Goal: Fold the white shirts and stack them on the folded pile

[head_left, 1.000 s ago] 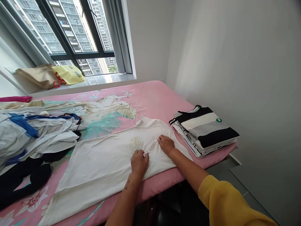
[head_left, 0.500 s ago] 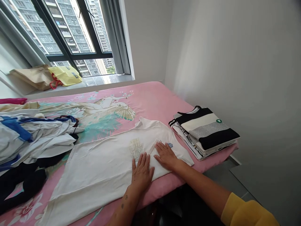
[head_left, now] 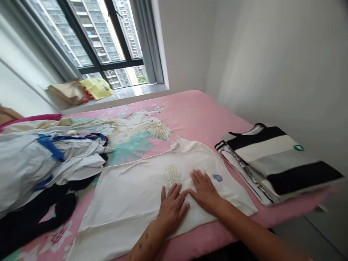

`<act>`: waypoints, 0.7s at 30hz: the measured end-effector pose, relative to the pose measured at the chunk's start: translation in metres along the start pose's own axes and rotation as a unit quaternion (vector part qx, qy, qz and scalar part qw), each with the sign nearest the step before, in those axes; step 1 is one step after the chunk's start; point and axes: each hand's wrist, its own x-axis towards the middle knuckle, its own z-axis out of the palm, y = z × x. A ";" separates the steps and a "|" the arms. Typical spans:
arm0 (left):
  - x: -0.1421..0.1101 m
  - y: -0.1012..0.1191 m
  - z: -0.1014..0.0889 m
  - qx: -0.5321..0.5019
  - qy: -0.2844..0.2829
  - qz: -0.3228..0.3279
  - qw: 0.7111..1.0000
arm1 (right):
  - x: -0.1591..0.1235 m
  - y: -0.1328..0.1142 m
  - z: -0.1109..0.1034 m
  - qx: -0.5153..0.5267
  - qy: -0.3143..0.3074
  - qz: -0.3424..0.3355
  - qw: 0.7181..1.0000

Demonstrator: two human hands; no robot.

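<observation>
White fabric T-shirt (head_left: 127,195) spread on the near side of the pink floral-print bedspread (head_left: 190,108); left hand (head_left: 172,210) and right hand (head_left: 205,190), pinching moments ago, now rest open, gripping nothing, chest smoother.

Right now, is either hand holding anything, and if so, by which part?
Nothing is held: the left hand and the right hand lie open, palms down, on the white shirt.

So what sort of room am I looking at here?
Probably a bedroom: a pink floral sheet covers what looks like a bed, a white shirt lies spread on it, and a grey curtain hangs beside the window.
</observation>
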 end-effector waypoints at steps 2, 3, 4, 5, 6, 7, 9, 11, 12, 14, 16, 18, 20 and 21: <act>0.001 -0.048 -0.015 0.021 0.044 -0.058 0.997 | 0.010 0.014 -0.002 0.016 0.032 -0.003 0.999; 0.000 -0.077 -0.025 0.037 0.072 -0.102 0.992 | 0.019 0.023 -0.005 0.029 0.056 -0.011 0.998; -0.001 -0.109 -0.035 0.054 0.096 -0.147 0.983 | 0.031 0.032 -0.010 0.043 0.082 -0.022 0.996; -0.003 -0.142 -0.046 0.069 0.111 -0.183 0.974 | 0.046 0.041 -0.015 0.055 0.104 -0.036 0.992; -0.005 -0.174 -0.057 0.086 0.121 -0.213 0.966 | 0.062 0.048 -0.020 0.061 0.121 -0.053 0.989; -0.008 -0.205 -0.066 0.104 0.126 -0.235 0.958 | 0.080 0.054 -0.024 0.062 0.130 -0.071 0.987; -0.013 -0.257 -0.081 0.135 0.115 -0.274 0.945 | 0.118 0.059 -0.030 0.046 0.124 -0.103 0.986; -0.017 -0.296 -0.089 0.154 0.094 -0.293 0.939 | 0.156 0.058 -0.031 0.017 0.093 -0.130 0.987; -0.018 -0.311 -0.090 0.160 0.082 -0.295 0.938 | 0.174 0.055 -0.030 0.000 0.072 -0.137 0.988; -0.020 -0.333 -0.092 0.168 0.063 -0.288 0.941 | 0.209 0.049 -0.025 -0.040 0.024 -0.138 0.989; -0.020 -0.346 -0.093 0.168 0.049 -0.277 0.945 | 0.239 0.042 -0.021 -0.077 -0.033 -0.128 0.988; -0.019 -0.354 -0.097 0.164 0.036 -0.271 0.948 | 0.262 0.036 -0.016 -0.095 -0.093 -0.127 0.983; -0.019 -0.358 -0.103 0.163 0.024 -0.267 0.950 | 0.279 0.030 -0.012 -0.099 -0.139 -0.143 0.975; -0.019 -0.359 -0.107 0.165 0.021 -0.268 0.949 | 0.284 0.027 -0.010 -0.101 -0.153 -0.163 0.970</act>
